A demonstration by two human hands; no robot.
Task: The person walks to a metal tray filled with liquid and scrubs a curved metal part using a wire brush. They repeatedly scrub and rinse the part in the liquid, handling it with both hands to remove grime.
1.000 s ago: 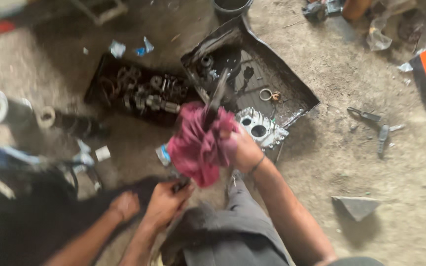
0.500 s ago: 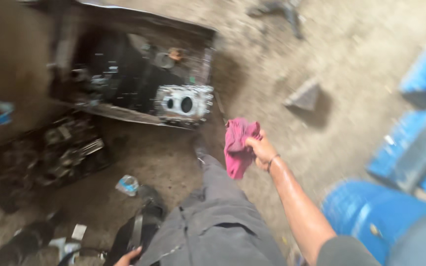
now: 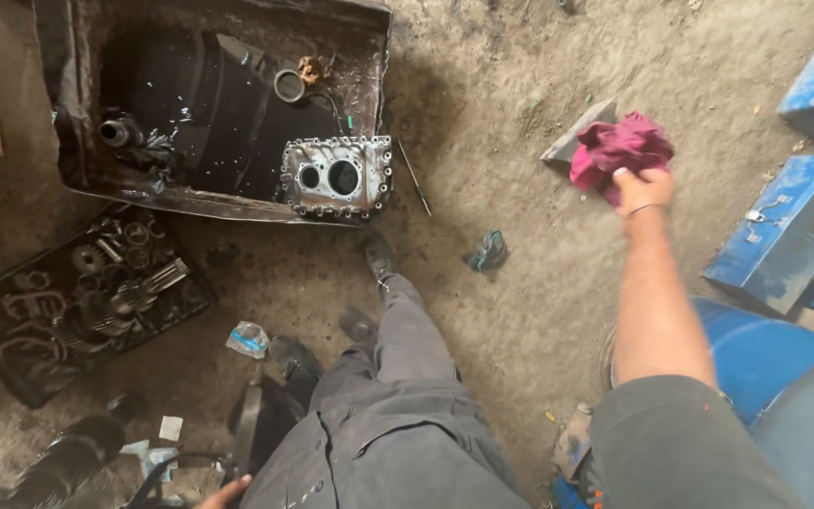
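The right hand [image 3: 641, 188] is stretched far out from the body, fingers curled shut over a crumpled magenta rag [image 3: 619, 151]; the cloth bunches past the knuckles on the far side of the grip and hangs above the dirt floor [image 3: 520, 283]. Just beyond the rag, on its far-left side, a grey metal wedge [image 3: 577, 141] lies on the ground, partly covered by the cloth. To the right of the grip stand 2 blue metal boxes [image 3: 784, 236]; nearer the body than the grip, under the forearm, sits a blue drum [image 3: 765, 353]. Well to the left of the grip a rusty oil-black pan [image 3: 369, 57] holds a silver casting with 2 round bores [image 3: 336, 177]; between pan and grip lies a small teal scrap [image 3: 488, 251]. The left hand [image 3: 223, 494] shows only as fingertips at the bottom edge, well apart from the rag; whether it grips anything I cannot tell.
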